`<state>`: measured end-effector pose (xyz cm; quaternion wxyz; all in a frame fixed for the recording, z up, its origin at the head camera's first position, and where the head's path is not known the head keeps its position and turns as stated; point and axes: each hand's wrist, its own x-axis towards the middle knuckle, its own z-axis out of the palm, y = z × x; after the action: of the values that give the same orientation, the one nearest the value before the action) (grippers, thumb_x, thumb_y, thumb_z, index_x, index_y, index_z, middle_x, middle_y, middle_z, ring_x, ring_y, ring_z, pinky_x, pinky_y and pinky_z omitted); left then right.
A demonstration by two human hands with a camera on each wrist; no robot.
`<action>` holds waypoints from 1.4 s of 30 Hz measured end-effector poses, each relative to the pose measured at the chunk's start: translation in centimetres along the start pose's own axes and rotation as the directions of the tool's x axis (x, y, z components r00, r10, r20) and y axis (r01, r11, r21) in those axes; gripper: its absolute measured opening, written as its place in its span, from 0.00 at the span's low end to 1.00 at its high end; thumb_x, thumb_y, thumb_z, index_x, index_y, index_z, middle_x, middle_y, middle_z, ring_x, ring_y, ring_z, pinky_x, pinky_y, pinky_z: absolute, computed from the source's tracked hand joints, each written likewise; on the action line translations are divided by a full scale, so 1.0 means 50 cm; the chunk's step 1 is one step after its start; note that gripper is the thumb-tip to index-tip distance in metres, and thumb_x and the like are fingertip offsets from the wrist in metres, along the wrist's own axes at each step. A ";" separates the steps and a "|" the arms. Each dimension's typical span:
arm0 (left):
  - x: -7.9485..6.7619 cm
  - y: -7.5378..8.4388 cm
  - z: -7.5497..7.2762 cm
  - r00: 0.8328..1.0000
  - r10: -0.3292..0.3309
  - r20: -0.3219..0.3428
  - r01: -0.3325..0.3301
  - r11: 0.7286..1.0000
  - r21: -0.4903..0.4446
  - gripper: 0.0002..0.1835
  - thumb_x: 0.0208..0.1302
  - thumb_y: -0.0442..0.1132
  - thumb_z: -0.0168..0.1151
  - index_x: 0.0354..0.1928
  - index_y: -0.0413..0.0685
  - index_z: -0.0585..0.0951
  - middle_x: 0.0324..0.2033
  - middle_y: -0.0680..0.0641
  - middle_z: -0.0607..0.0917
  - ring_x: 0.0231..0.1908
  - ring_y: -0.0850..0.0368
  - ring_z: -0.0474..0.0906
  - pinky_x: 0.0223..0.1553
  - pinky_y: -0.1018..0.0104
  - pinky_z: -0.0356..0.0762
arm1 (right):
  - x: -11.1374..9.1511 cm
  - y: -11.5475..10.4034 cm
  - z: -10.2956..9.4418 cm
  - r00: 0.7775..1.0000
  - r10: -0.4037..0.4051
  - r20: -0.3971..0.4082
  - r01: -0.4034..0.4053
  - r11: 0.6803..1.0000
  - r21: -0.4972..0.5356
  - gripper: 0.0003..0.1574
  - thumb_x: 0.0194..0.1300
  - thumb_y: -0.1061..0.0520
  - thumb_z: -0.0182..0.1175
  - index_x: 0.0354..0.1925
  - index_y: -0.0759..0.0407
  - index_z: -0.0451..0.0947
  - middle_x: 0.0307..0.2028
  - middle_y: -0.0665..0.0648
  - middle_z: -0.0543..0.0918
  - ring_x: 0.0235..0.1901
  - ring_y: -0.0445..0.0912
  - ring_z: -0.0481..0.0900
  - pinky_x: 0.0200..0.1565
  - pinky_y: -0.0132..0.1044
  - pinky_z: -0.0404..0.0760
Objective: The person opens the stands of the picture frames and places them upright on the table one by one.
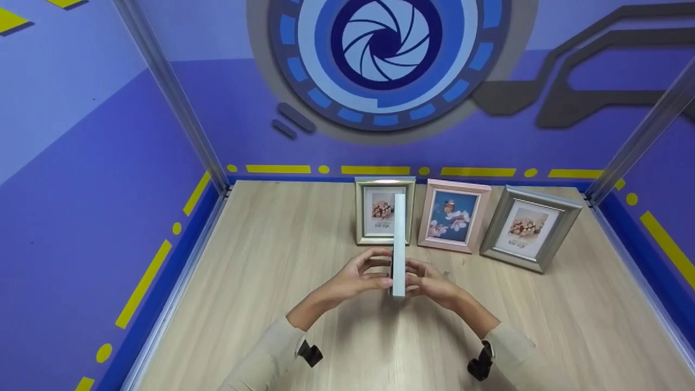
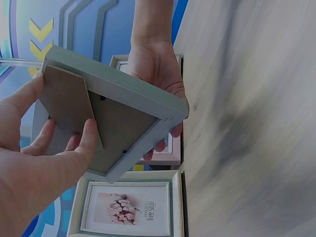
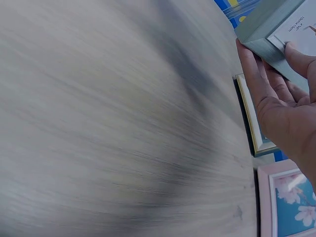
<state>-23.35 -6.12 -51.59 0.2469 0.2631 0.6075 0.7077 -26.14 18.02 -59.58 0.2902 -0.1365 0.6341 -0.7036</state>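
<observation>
A pale blue-green picture frame [image 1: 399, 244] is held up edge-on between both hands, above the table. My left hand [image 1: 350, 276] is at its back; in the left wrist view the thumb and fingers pinch the brown stand flap [image 2: 69, 98], which is tilted slightly away from the backing board [image 2: 123, 126]. From the other side, my right hand [image 1: 434, 282] grips the frame. Its thumb lies on the front, beside a white insert [image 3: 296, 34] with size print, while the fingers support the edge from below. Most of the front is out of view.
Three more frames stand along the back of the wooden table [image 1: 271, 244]: a gold-silver one [image 1: 359, 217], partly covered by the held frame, a pink one [image 1: 423, 217] with a flower picture, and a champagne-grey one [image 1: 559, 228]. Blue-purple panels [image 1: 217, 108] enclose the table.
</observation>
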 end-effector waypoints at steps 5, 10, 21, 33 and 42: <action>-0.003 0.012 -0.008 0.999 0.000 -0.052 0.003 0.999 0.052 0.27 0.61 0.34 0.63 0.62 0.46 0.69 0.61 0.43 0.70 0.61 0.44 0.69 0.57 0.58 0.74 | -0.001 0.001 -0.002 1.000 0.011 -0.023 -0.011 1.000 0.011 0.37 0.68 0.56 0.55 0.68 0.67 0.54 0.56 0.60 0.74 0.45 0.48 0.79 0.47 0.47 0.80; -0.005 0.024 -0.025 0.981 0.053 -0.185 -0.027 0.989 0.145 0.22 0.59 0.27 0.58 0.57 0.42 0.76 0.56 0.44 0.77 0.57 0.49 0.74 0.53 0.64 0.76 | 0.000 -0.007 -0.008 0.998 0.020 -0.066 -0.018 0.999 0.027 0.36 0.68 0.55 0.56 0.67 0.67 0.55 0.52 0.57 0.76 0.45 0.48 0.79 0.48 0.49 0.80; 0.003 0.020 -0.039 0.864 0.413 -0.286 -0.231 0.832 0.504 0.12 0.57 0.23 0.58 0.40 0.41 0.84 0.48 0.42 0.81 0.49 0.48 0.77 0.46 0.63 0.78 | -0.008 -0.010 -0.016 0.999 -0.002 -0.043 0.005 0.998 0.070 0.38 0.70 0.57 0.52 0.70 0.69 0.49 0.54 0.55 0.77 0.49 0.51 0.80 0.47 0.45 0.79; 0.002 0.004 -0.034 0.912 0.410 -0.019 -0.161 0.400 0.902 0.11 0.68 0.32 0.52 0.48 0.40 0.80 0.44 0.46 0.80 0.44 0.58 0.77 0.44 0.69 0.78 | 0.007 0.002 0.014 0.911 -0.131 -0.391 0.097 0.990 -0.106 0.33 0.66 0.57 0.58 0.64 0.67 0.62 0.52 0.66 0.74 0.42 0.48 0.81 0.43 0.49 0.83; -0.014 -0.018 -0.048 0.958 0.244 -0.148 -0.017 0.565 0.825 0.17 0.65 0.44 0.59 0.51 0.41 0.77 0.37 0.48 0.82 0.35 0.56 0.79 0.34 0.74 0.77 | -0.006 -0.048 0.068 0.744 -0.359 -0.563 0.158 0.914 -0.374 0.23 0.61 0.66 0.61 0.55 0.68 0.72 0.45 0.69 0.78 0.37 0.59 0.81 0.35 0.48 0.84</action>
<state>-24.42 -8.19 -52.82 -0.0326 0.3021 0.8688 0.3909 -24.56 15.48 -56.63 -0.0608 -0.0275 0.7679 -0.6371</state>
